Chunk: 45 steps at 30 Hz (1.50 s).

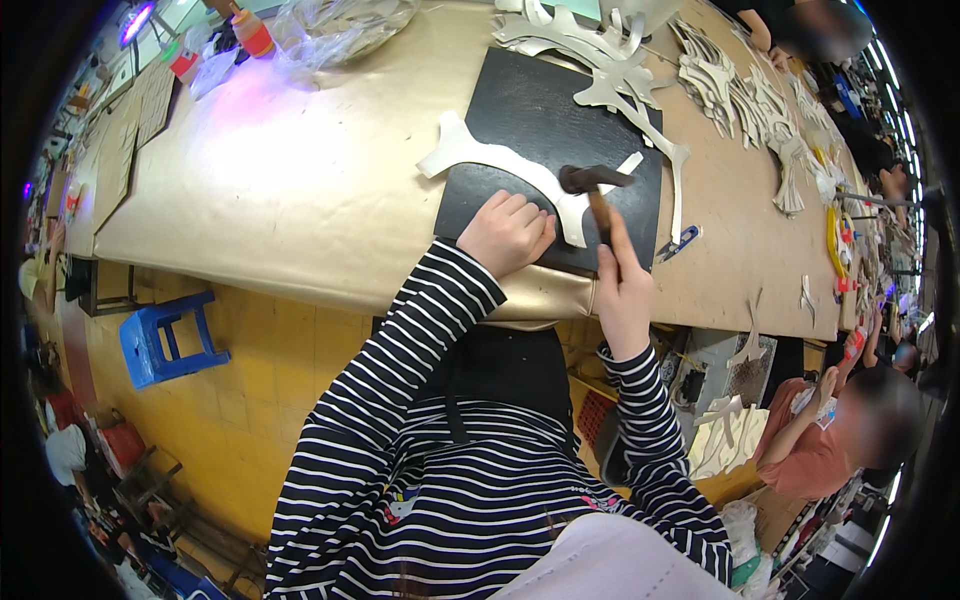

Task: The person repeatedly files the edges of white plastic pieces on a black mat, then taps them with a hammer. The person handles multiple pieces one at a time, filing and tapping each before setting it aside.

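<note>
My right hand [624, 295] is wrapped round the wooden handle of a hammer [600, 205]. The hammer's dark head is over one end of a white, curved, flat cut piece [500, 157] that looks like leather. That piece lies across a black mat [520, 100], its wide forked end reaching past the mat's left edge. Near the mat's front edge my left hand [507, 235] rests with its fingers curled in, close beside the piece. What its fingers hold, if anything, is hidden.
More white cut pieces [610, 70] are heaped at the mat's far right, with piles [725, 90] beyond. Blue snips [677, 243] lie right of the mat. A clear plastic bag [340, 35] and bottles [252, 33] stand far left. Another person [810, 440] sits at the right.
</note>
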{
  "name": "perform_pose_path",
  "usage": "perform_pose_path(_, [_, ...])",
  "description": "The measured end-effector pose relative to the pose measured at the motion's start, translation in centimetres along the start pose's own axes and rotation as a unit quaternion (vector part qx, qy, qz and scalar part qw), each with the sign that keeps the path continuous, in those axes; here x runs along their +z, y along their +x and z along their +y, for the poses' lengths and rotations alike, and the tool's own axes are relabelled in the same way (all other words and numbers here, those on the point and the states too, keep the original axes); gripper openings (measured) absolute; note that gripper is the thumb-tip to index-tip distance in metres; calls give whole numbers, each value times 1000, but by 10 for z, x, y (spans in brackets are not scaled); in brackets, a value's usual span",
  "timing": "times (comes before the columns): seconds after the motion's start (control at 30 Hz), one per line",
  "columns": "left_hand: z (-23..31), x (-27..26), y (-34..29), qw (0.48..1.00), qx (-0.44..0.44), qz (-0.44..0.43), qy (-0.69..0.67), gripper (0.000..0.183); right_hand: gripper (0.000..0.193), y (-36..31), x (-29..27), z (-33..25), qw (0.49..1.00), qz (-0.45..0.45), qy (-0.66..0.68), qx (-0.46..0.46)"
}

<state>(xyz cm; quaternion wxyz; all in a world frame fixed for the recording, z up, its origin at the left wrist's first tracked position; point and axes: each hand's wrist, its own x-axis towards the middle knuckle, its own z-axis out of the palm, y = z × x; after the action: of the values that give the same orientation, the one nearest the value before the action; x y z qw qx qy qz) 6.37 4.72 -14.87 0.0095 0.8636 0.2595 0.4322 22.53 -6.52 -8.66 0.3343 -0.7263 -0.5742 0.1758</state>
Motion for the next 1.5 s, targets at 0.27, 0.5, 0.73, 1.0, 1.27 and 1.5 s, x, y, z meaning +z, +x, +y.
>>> perform_pose_path(0.27, [0,1,1,1000,8,-1,1,25,53,4,12,-12,988,-29,-143,-39])
perform_pose_path(0.5, [1,-1,1,1000,-5,-2,-1,25,52,-7,6,-20,991,-13,-132,14])
perform_pose_path(0.73, [2,0,0,1000,-13,10,-13,25,52,-9,1,-22,995,3,-100,-3])
perform_pose_path(1.0, [0,1,-1,1000,-2,2,2,28,52,-1,-1,-16,991,-10,-133,-5])
perform_pose_path(1.27, [1,0,-2,1000,-9,-10,3,27,53,6,-8,-8,987,-45,-152,-9])
perform_pose_path(1.5, [1,0,1,1000,-23,-7,-5,28,50,18,-5,-2,982,-66,-177,29])
